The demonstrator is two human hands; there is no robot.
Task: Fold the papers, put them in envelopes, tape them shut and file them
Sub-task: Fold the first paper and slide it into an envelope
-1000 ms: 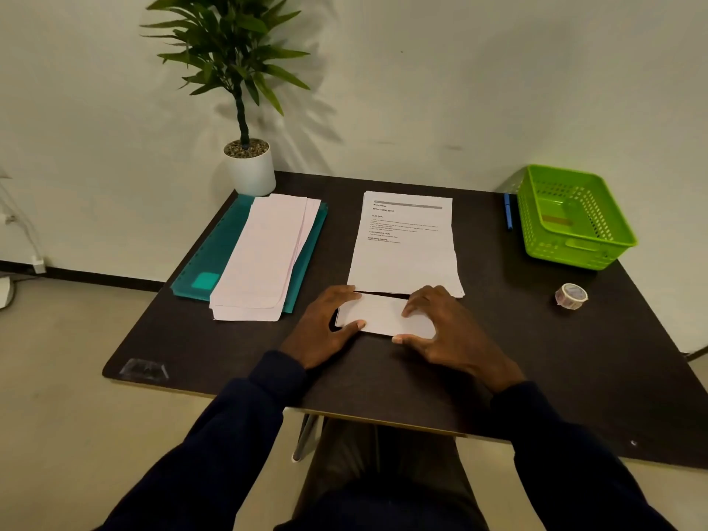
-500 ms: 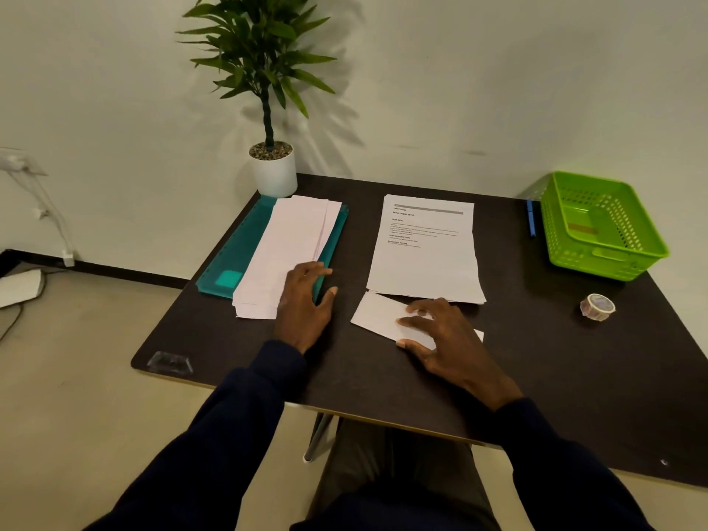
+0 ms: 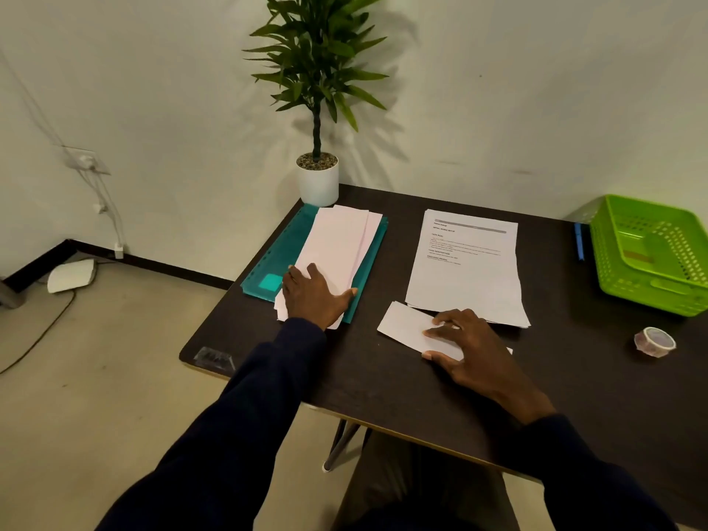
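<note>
A folded white paper [image 3: 407, 326] lies on the dark table [image 3: 383, 377] in front of me. My right hand [image 3: 465, 344] rests on its right part with fingers spread flat. A stack of pale envelopes [image 3: 339, 247] sits on a teal folder [image 3: 281, 258] at the left. My left hand [image 3: 314, 295] lies flat on the near end of that stack, thumb out to the right. A pile of printed sheets [image 3: 467, 270] lies beyond the folded paper. A roll of tape [image 3: 654, 341] sits at the right.
A green plastic basket [image 3: 651, 254] stands at the back right, with a blue pen [image 3: 579, 241] beside it. A potted plant [image 3: 318, 182] occupies the table's back left corner. Cables and a white device [image 3: 71, 275] lie on the floor at the left.
My left hand left the folded paper and moved left onto the envelope stack. My right hand stayed on the folded paper, which turned slightly. The view swung left.
</note>
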